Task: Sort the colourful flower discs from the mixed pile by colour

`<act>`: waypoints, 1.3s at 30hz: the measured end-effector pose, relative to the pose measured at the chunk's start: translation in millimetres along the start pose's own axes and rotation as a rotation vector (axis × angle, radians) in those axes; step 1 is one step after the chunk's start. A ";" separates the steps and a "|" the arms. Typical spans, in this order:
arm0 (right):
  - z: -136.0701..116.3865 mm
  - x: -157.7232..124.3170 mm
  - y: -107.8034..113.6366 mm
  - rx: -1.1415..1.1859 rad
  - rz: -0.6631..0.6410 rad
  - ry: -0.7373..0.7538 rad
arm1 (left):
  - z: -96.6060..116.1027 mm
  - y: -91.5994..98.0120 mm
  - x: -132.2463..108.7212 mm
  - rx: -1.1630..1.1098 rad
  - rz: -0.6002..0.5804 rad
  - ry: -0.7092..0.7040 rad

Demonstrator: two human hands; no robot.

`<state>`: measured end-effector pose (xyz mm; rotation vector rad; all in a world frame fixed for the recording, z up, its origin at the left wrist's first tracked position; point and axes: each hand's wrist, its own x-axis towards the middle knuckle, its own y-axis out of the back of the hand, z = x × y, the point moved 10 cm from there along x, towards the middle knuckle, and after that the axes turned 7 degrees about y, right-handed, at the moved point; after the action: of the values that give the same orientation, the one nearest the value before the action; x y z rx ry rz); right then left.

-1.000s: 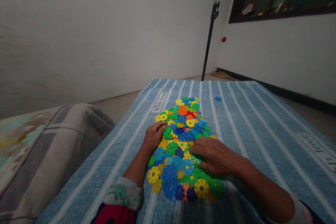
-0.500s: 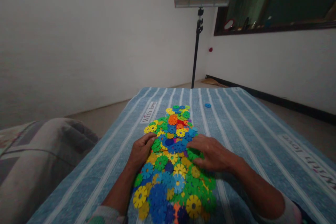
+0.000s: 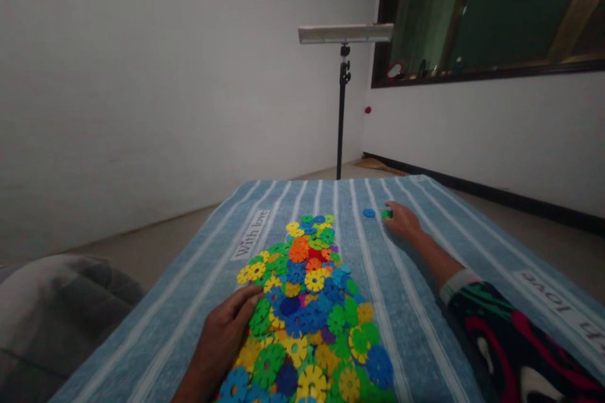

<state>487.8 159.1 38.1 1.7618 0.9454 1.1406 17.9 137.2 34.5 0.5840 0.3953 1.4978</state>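
Note:
My right hand (image 3: 401, 220) reaches out over the far right of the cloth, its fingers closed on a green notched plastic disc (image 3: 386, 214). Just left of that disc, a blue notched disc (image 3: 369, 213) lies flat on the cloth. My left hand (image 3: 229, 321) rests along the left side of a long pile of notched plastic discs (image 3: 302, 315) in yellow, green, blue, orange and red. Its fingertips touch the pile's edge; whether a disc is under them I cannot tell.
A blue striped cloth (image 3: 189, 302) covers the table. Beyond its far edge stands a lamp on a black pole (image 3: 340, 113). Grey fabric (image 3: 61, 321) is bunched at the left. A window (image 3: 496, 12) is set in the right wall.
My right hand has left the pile's right side and moved forward and right, carrying a green disc beside the blue one. My left hand stays at the pile. The view has tilted up.

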 end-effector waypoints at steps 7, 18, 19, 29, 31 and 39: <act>6.8 34.2 -29.8 -0.035 -0.036 -0.028 | -11.8 0.6 1.3 0.020 0.005 0.064; 10.4 37.0 -40.4 -0.040 -0.055 0.018 | -11.8 2.5 0.4 -0.008 0.015 0.114; 11.0 36.7 -40.5 -0.038 -0.050 0.018 | -12.1 2.7 0.4 -0.013 0.018 0.116; 16.4 31.7 -43.0 -0.030 -0.002 0.009 | -5.0 6.0 -0.2 0.004 0.055 0.036; 16.6 30.9 -43.3 -0.028 0.005 0.013 | -3.6 5.2 -0.8 0.004 0.042 0.040; 16.8 24.6 -40.3 -0.015 0.066 0.001 | -5.4 1.7 -1.2 -0.006 0.011 0.053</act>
<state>504.9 192.8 5.2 1.7922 0.8830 1.1873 13.4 136.6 31.0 0.5435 0.4286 1.5269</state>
